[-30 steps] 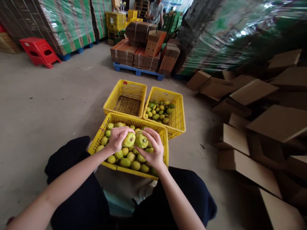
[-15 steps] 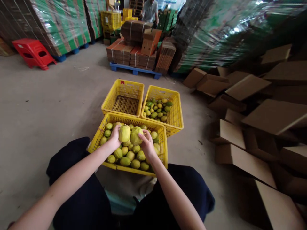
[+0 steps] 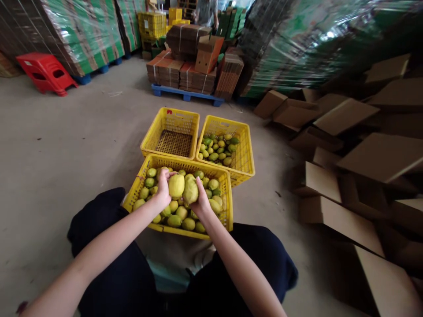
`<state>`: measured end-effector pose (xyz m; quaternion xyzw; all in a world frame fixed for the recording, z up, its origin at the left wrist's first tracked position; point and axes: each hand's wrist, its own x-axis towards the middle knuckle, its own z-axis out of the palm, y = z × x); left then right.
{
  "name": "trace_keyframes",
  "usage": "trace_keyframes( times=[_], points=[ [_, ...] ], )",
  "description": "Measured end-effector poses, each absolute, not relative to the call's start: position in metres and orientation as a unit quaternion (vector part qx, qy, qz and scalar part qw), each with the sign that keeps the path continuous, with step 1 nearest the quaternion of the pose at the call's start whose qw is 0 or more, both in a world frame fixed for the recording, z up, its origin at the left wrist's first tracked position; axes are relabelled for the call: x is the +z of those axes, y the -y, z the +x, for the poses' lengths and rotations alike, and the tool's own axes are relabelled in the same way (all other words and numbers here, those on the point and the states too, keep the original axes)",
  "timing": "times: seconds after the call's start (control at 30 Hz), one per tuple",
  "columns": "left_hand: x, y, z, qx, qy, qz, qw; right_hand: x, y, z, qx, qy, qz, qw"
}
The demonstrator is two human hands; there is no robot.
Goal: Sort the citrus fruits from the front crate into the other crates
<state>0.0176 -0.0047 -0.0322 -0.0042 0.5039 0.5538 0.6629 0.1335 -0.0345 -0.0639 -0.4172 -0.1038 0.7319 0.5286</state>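
Note:
Above the near yellow crate [image 3: 228, 207], my left hand [image 3: 163, 187] is closed around a yellow lemon [image 3: 176, 186]. My right hand [image 3: 202, 200] grips a greener, rougher-skinned lemon [image 3: 191, 190], its thumb along the right side. The two lemons are held side by side, close together. Below them, many yellow-green lemons [image 3: 174, 220] fill the near crate, partly hidden by my hands and forearms. Behind it on the right, a second yellow crate [image 3: 246, 149] holds smaller green and yellow lemons [image 3: 218, 149]. A third yellow crate [image 3: 145, 143] stands behind on the left, its slatted bottom showing.
Cardboard boxes [image 3: 346, 224] lie piled on the right. Flattened cartons [image 3: 165, 75] sit on a blue pallet [image 3: 187, 94] ahead, with a person [image 3: 206, 13] behind. A red stool [image 3: 46, 74] and wrapped pallet loads [image 3: 82, 35] stand at the left.
Both lemons have turned in my hands. My right hand has dropped slightly and its grip has shifted to the lemon's lower right side. My left hand has moved a little to the right.

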Motion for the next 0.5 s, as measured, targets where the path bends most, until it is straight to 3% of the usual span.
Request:
trace_keyframes(
  times=[0.17, 0.3, 0.5],
  points=[
    [-0.033, 0.016, 0.025, 0.56, -0.427, -0.077, 0.706, -0.061, 0.029, 0.144, 0.755, -0.004, -0.377, 0.536],
    [-0.033, 0.015, 0.025, 0.562, -0.354, -0.072, 0.744, -0.054, 0.026, 0.152, 0.762, 0.009, -0.349, 0.545],
    [-0.029, 0.005, 0.02, 0.449, -0.459, -0.082, 0.762, -0.039, 0.027, 0.155, 0.77, -0.019, -0.379, 0.513]
  ],
)
